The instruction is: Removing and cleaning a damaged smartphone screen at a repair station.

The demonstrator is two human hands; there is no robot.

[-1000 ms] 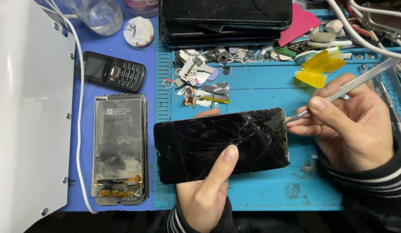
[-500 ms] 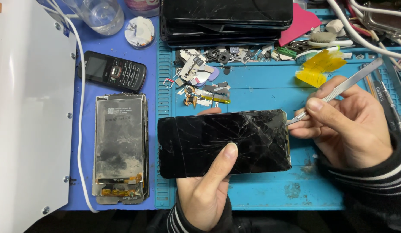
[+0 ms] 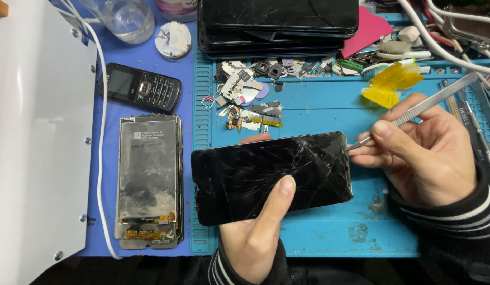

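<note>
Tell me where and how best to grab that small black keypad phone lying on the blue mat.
Probably by its two long edges near the middle, coming straight down from above. The keypad phone lies flat, face up and slightly slanted on the blue mat, so turn the fingers to match. Its long sides look free, with the stripped phone frame below it and the white cable close at its left end.

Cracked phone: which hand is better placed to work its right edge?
Right hand: its tweezers tip already meets the cracked phone at that edge. Left hand is busy gripping the phone.
</note>
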